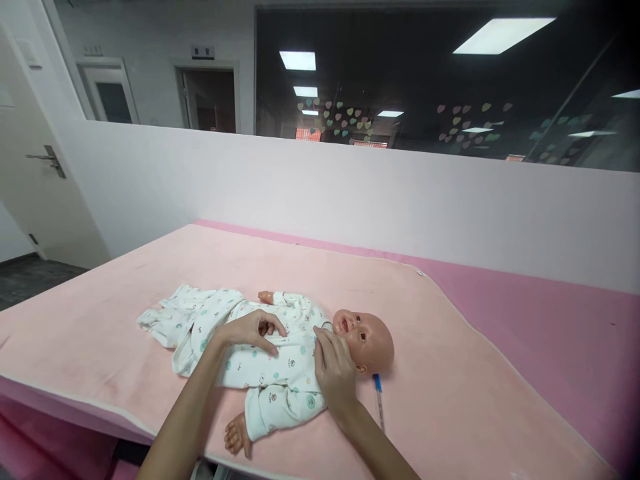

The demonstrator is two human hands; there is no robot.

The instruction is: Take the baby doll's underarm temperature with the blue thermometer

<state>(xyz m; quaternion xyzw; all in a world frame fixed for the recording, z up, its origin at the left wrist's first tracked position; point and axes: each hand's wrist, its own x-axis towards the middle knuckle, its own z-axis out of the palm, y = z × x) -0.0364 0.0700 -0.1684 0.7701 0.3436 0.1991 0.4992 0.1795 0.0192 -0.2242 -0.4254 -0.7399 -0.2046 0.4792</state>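
Note:
A baby doll (375, 343) lies on its back on the pink-covered table, its head to the right. It wears a white printed romper (293, 360), with the legs of the cloth loose and crumpled at the left. Over the romper's middle, my left hand (253, 330) is curved, thumb and fingers apart, with nothing visible between them. My right hand (336, 370) is at the neckline beside the doll's chin, its fingers together and bent down onto the cloth. What lies under those fingertips is hidden.
A slim clear stick with a blue end (379, 393) lies near the doll's head, partly behind my right forearm. The peach cover (150, 260) lies over a pink sheet (550, 320). A white wall (350, 193) with a window stands behind the table; a door (40, 147) is at left.

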